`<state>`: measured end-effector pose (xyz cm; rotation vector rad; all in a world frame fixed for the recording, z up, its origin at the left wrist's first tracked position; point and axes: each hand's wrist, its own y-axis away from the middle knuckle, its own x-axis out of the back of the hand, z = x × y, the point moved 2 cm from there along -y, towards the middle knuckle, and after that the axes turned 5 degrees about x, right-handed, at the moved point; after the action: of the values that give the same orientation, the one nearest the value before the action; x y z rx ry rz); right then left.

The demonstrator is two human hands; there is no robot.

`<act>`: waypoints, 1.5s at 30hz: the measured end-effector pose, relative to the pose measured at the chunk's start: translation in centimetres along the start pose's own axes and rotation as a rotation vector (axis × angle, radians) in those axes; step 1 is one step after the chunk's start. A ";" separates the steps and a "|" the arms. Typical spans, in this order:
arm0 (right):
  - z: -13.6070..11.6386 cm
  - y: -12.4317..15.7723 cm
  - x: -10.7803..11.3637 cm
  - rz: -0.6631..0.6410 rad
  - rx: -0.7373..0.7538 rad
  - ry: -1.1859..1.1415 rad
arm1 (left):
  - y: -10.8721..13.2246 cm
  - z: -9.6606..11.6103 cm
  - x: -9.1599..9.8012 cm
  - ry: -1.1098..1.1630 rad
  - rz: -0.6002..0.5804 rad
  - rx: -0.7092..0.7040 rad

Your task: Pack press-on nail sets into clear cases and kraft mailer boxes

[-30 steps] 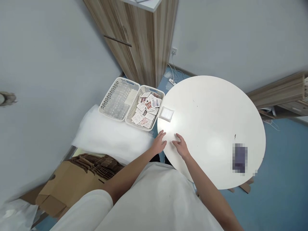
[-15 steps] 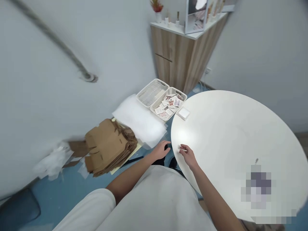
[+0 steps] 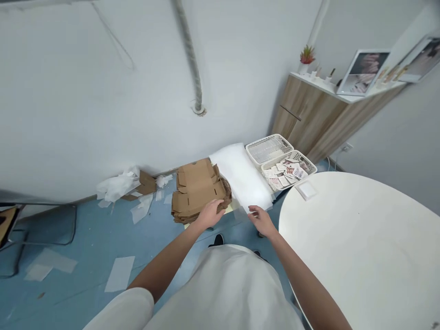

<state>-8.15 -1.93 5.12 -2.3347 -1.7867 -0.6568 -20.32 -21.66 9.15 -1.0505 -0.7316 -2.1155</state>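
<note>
My left hand (image 3: pixel 210 214) reaches over the near edge of a stack of flattened brown cardboard boxes (image 3: pixel 197 185), fingers stretched and apart, holding nothing. Whether it touches the cardboard I cannot tell. My right hand (image 3: pixel 261 221) hovers near the lower edge of a pile of white foam sheets (image 3: pixel 242 176), its fingers loosely curved with a gap to the thumb and nothing in them. Beyond the sheets stand two white plastic baskets: one basket (image 3: pixel 252 153) holds clear plastic pieces, the other basket (image 3: pixel 313 170) holds many small printed cards (image 3: pixel 288 172).
To my right is a round white table (image 3: pixel 347 238) with a small white box (image 3: pixel 306 189) at its edge. A wooden cabinet (image 3: pixel 309 110) fills the corner. Crumpled white wrapping (image 3: pixel 118 185) and loose paper sheets (image 3: pixel 119 274) lie on the blue floor, and a dark-framed chair (image 3: pixel 44 224) stands at left.
My view has turned left, away from the table. Both hands have moved from the table's edge to the cardboard stack and foam sheets, and they are farther apart.
</note>
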 end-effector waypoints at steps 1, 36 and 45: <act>-1.1 -0.9 -0.8 -0.003 0.038 0.062 | 0.2 -1.3 0.6 -0.026 0.012 0.034; -9.8 -9.6 -9.9 0.077 0.088 0.610 | 0.6 -10.4 3.0 -0.113 -0.113 0.089; -9.4 -7.5 -9.3 0.227 0.053 0.168 | 0.8 -10.1 2.5 -0.203 -0.089 -0.049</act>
<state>-19.62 -11.38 8.56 -2.3235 -1.4253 -0.7356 -25.58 -30.15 6.08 -1.2957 -0.8403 -2.1309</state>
